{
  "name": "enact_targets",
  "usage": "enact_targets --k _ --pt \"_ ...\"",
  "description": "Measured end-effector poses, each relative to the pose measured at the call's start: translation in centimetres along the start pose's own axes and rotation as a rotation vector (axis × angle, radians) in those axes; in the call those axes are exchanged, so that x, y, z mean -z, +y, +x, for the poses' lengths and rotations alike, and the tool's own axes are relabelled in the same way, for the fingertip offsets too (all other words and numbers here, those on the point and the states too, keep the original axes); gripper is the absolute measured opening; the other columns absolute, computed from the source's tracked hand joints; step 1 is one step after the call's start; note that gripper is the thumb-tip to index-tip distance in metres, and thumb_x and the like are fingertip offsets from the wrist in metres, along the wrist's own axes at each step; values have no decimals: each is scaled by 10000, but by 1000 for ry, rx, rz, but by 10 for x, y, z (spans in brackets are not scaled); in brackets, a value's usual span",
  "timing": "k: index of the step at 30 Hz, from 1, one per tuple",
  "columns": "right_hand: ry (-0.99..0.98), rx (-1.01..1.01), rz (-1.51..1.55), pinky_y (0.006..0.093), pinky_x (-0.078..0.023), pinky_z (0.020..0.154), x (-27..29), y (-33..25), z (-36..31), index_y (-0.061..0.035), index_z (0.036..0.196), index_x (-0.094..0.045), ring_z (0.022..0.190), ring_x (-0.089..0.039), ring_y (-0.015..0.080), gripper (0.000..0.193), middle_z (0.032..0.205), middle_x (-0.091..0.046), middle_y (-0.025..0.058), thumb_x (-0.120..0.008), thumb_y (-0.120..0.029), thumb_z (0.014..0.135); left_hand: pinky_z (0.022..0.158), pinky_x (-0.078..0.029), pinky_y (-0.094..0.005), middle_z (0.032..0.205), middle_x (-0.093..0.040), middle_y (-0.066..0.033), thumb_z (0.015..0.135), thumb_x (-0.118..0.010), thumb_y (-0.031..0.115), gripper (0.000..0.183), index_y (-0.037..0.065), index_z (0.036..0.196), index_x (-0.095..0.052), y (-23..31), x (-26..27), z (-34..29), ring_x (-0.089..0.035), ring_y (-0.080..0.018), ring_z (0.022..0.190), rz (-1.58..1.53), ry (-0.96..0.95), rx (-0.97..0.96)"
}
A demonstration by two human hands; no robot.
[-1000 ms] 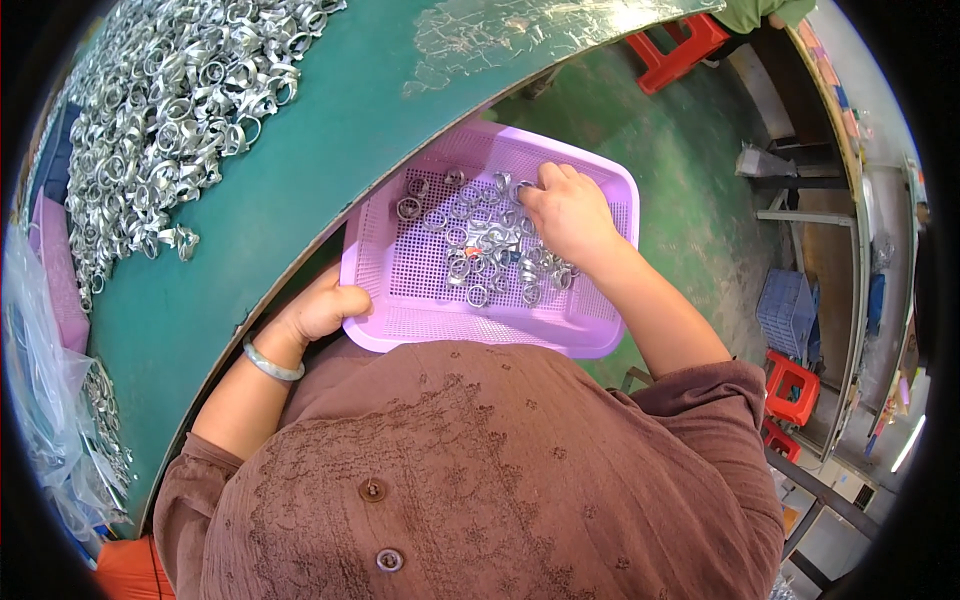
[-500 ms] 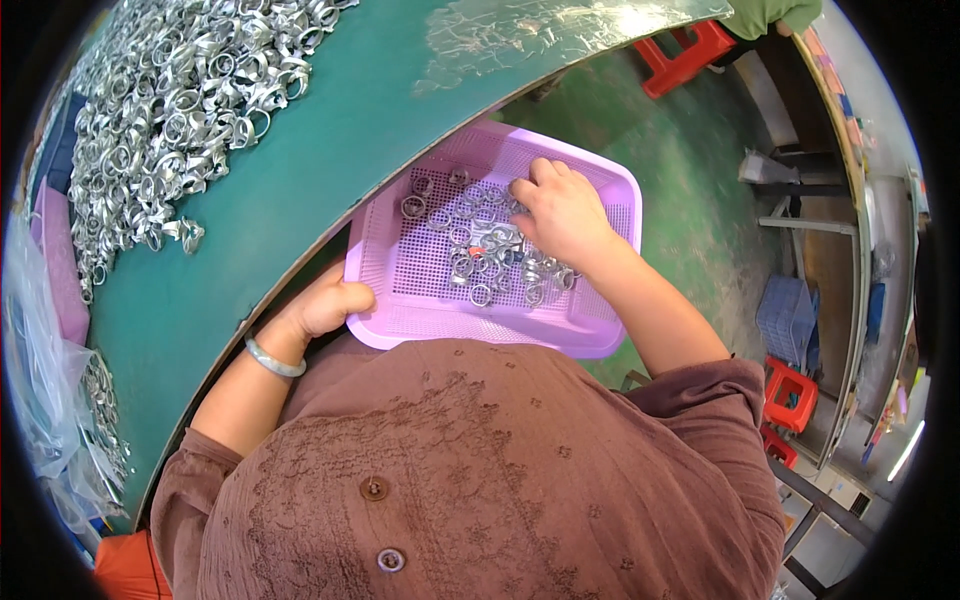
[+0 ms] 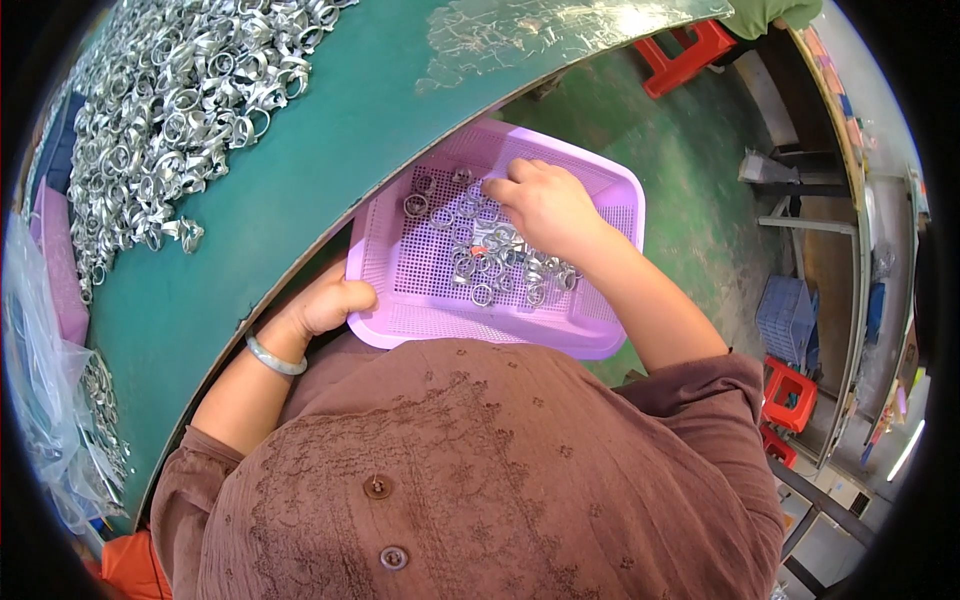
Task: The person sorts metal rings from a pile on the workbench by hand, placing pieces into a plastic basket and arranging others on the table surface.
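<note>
A lilac plastic basket [image 3: 622, 215] with a perforated bottom is in front of my body, beside the table's edge. My left hand [image 3: 335, 303], with a pale bangle on its wrist, grips the basket's near left corner, thumb over the rim. Scattered on the basket floor lie several silvery metal rings [image 3: 482, 295]; a small orange-red piece [image 3: 479, 251] lies among them. Over the far middle of the basket, my right hand [image 3: 545, 205] reaches down with its fingers curled together at the rings. Its fingertips are partly hidden, so what they hold cannot be made out.
On the green tabletop [image 3: 260, 215] at left sits a large heap of similar metal rings [image 3: 180, 125]. Clear plastic bags [image 3: 45, 390] hang over its left side. Red stools [image 3: 790, 395] and a blue crate [image 3: 785, 320] stand at right. Another person's green sleeve [image 3: 765, 15] shows at top.
My right hand has moved a little left within the basket, toward its middle. My left hand keeps its grip, and the basket has barely shifted.
</note>
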State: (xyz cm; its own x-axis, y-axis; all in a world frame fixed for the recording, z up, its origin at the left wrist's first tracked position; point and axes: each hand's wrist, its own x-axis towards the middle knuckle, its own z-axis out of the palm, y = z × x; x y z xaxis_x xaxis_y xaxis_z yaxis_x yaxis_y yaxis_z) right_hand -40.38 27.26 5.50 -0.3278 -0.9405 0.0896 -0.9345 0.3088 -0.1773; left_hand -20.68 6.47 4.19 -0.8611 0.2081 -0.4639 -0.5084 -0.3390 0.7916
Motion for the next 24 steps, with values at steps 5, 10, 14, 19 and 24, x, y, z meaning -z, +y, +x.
enact_targets --k 5,10,14,19,24 --pt "-144 29 16 403 -484 647 -9 6 10 -82 801 -621 746 -599 274 105 750 -572 92 -550 -114 731 982 -378 -338 1257 -493 -119 657 -648 309 801 -20 1328 -359 -3 3 -2 -481 -211 1137 27 12 27" --pt "-160 -1 -81 399 -500 621 -7 15 0 -84 772 -626 684 -613 276 98 716 -591 90 -550 -105 712 916 -417 -307 1172 -544 -107 614 -586 186 718 -43 1272 -416 0 -3 -1 -523 -200 1048 5 67 20" --pt "-305 -90 -203 390 -518 623 6 14 -11 -60 761 -623 709 -638 280 106 736 -623 101 -550 -94 692 903 -422 -301 1159 -546 -107 611 -577 180 722 -43 1276 -408 -3 0 -2 -527 -192 1026 7 68 13" --pt "-279 -185 -178 396 -516 638 13 10 -21 -56 748 -612 735 -634 292 96 762 -621 118 -588 -115 675 903 -422 -299 1165 -542 -106 610 -580 189 734 -42 1282 -398 -2 0 0 -527 -189 1023 14 60 -6" --pt "-199 -37 180 397 -481 684 5 -7 -28 -67 786 -601 770 -593 279 175 762 -560 109 -665 -137 638 916 -415 -304 1196 -530 -107 615 -596 223 751 -35 1291 -396 -3 0 0 -520 -196 1051 11 61 8"
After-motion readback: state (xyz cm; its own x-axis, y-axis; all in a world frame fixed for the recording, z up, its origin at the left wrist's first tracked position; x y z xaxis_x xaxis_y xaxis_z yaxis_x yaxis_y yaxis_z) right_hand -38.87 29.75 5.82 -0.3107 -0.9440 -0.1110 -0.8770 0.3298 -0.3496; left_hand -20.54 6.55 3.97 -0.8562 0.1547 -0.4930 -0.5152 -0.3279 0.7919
